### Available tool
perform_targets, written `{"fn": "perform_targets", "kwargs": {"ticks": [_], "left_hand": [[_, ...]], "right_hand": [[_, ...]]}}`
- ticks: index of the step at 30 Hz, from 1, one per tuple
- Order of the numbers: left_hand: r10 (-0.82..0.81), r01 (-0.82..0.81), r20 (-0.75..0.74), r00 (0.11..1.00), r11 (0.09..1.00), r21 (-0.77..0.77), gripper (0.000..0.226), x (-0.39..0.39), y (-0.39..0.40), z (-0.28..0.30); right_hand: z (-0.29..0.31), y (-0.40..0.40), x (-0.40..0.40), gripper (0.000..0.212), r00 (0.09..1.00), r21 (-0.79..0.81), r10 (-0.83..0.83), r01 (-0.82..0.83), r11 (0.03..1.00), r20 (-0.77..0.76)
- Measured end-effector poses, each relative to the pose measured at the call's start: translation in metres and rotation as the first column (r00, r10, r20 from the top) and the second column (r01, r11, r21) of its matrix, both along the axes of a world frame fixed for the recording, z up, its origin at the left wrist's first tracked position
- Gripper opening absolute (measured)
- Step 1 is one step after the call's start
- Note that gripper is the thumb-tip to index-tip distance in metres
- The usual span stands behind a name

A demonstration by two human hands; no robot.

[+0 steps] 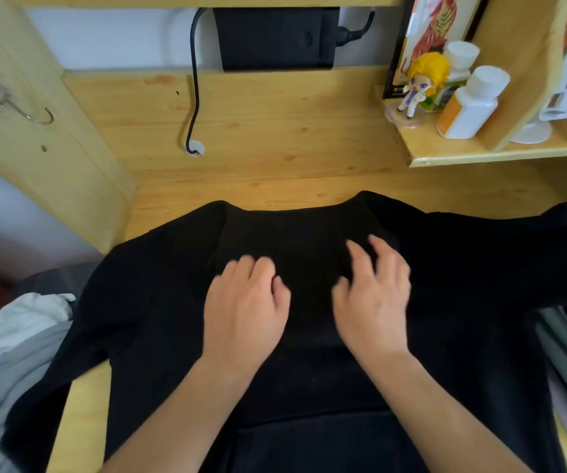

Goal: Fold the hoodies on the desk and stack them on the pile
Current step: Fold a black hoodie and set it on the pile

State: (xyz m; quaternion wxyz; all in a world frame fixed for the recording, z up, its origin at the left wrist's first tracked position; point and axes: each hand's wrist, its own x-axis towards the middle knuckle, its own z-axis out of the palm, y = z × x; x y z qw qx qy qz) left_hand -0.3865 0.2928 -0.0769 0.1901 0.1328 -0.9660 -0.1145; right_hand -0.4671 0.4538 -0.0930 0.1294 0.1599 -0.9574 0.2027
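A metal hook [37, 114] is fixed to the wooden side panel at the far left, well to the left of the black hoodie [159, 302]. Below it, a grey-and-white garment [19, 343] lies off the table edge, just left of the hoodie's left sleeve. The black hoodie is spread flat across the wooden table [258, 138], its hood folded down onto the body and its sleeves running out to both sides. The left hand [246, 307] rests on the hoodie at the lower left part of the hood panel; its fingers [258, 268] are loosely curled, knuckles up, and grasp nothing. The right hand [374, 295] rests on the hoodie just right of the left hand, apart from it; its fingers [377, 249] are spread and slightly bent, tips touching the fabric, and hold nothing. Behind the hoodie, a black cable [195, 97] drops into a grommet in the table, and a black box [277, 37] stands against the wall. To the right behind the hoodie, a raised shelf [480, 157] carries a yellow-haired figurine [422, 85] and a white bottle [469, 104]. The hoodie's right sleeve reaches the right edge of the view.
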Motion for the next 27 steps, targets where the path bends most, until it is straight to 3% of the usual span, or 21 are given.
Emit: {"fn": "perform_targets", "kwargs": {"ticks": [1, 2, 4, 5, 8, 11, 12, 15, 17, 19, 21, 23, 25, 27], "left_hand": [[-0.023, 0.023, 0.036, 0.999, 1.000, -0.016, 0.027, -0.011, -0.001, -0.011], [-0.039, 0.044, 0.171, 0.985, 0.999, -0.025, 0.046, -0.019, 0.000, -0.024], [-0.018, 0.043, 0.438, 0.899, 0.998, -0.047, 0.063, -0.025, 0.001, -0.051], [-0.016, 0.040, 0.504, 0.864, 0.999, -0.035, 0.068, -0.026, 0.001, -0.062], [-0.057, 0.052, 0.550, 0.833, 0.998, 0.023, 0.071, -0.031, -0.003, -0.071], [-0.152, 0.160, 0.509, 0.847, 0.987, 0.029, 0.070, -0.020, -0.008, -0.068], [-0.177, 0.205, 0.505, 0.845, 0.979, 0.000, 0.070, -0.015, -0.009, -0.067], [-0.152, 0.213, 0.605, 0.782, 0.977, -0.029, 0.070, -0.020, -0.011, -0.062], [-0.087, 0.137, 0.717, 0.691, 0.990, -0.012, 0.069, -0.035, -0.002, -0.046], [-0.035, 0.047, 0.798, 0.601, 0.999, 0.008, 0.067, -0.042, 0.012, -0.024], [-0.061, 0.021, 0.778, 0.626, 0.998, 0.061, 0.065, -0.029, 0.034, -0.006], [-0.164, 0.093, 0.709, 0.686, 0.986, 0.137, 0.066, 0.001, 0.063, 0.003], [-0.264, 0.154, 0.698, 0.665, 0.964, 0.218, 0.066, 0.035, 0.089, 0.007], [-0.295, 0.163, 0.721, 0.627, 0.955, 0.249, 0.067, 0.064, 0.108, 0.003]], "right_hand": [[-0.004, -0.009, -0.005, 0.059, 0.998, 0.104, 0.056, -0.059, 0.993, 0.037], [-0.011, -0.013, -0.011, 0.061, 0.991, 0.202, 0.079, -0.100, 0.974, 0.112], [-0.030, -0.015, -0.023, 0.070, 0.957, 0.349, 0.038, -0.142, 0.926, 0.289], [-0.038, -0.012, -0.030, 0.073, 0.933, 0.379, 0.019, -0.164, 0.911, 0.358], [-0.045, -0.007, -0.042, 0.076, 0.897, 0.356, 0.028, -0.203, 0.912, 0.441], [-0.043, 0.001, -0.031, 0.073, 0.935, 0.352, 0.050, -0.181, 0.918, 0.350], [-0.042, 0.002, -0.032, 0.073, 0.923, 0.367, 0.049, -0.200, 0.908, 0.382], [-0.023, -0.002, -0.052, 0.076, 0.798, 0.344, 0.067, -0.332, 0.878, 0.599], [0.007, 0.005, -0.057, 0.068, 0.702, 0.192, 0.118, -0.346, 0.919, 0.702], [0.040, 0.029, -0.033, 0.051, 0.715, -0.048, 0.184, -0.207, 0.977, 0.674], [0.070, 0.071, 0.013, 0.037, 0.749, -0.226, 0.168, -0.025, 0.974, 0.641], [0.092, 0.123, 0.049, 0.026, 0.740, -0.334, 0.082, 0.200, 0.921, 0.668], [0.115, 0.181, 0.064, 0.017, 0.736, -0.430, -0.058, 0.456, 0.780, 0.675], [0.137, 0.241, 0.058, 0.015, 0.702, -0.544, -0.159, 0.656, 0.523, 0.694]]}}
